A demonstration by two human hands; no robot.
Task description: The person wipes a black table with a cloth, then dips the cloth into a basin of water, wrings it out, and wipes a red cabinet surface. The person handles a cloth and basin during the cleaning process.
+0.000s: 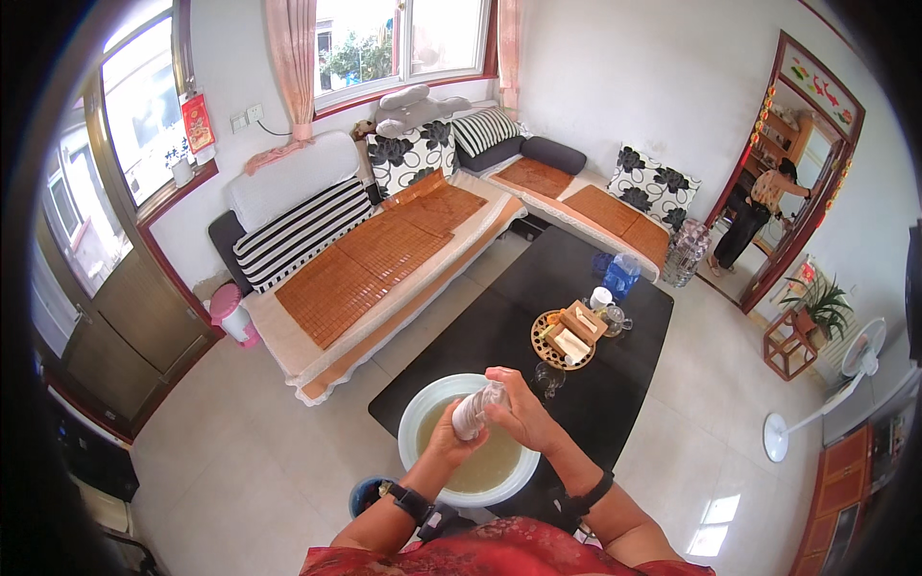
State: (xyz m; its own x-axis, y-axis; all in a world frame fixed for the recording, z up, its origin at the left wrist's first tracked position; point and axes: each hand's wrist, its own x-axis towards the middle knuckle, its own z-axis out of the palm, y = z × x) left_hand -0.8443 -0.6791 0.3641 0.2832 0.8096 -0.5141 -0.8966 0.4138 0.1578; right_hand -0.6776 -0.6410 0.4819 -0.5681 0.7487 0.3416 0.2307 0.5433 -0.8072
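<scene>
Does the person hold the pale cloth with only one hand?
No, the left hand and the right hand are both on the pale cloth, above the basin.

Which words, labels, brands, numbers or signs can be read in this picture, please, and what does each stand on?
None can be read clearly enough to quote.
Red hanging at the left window: its markings are too small to read.
Panel above the doorway: coloured pictures, no legible lettering.
Cloth and basin: no lettering shows.
</scene>
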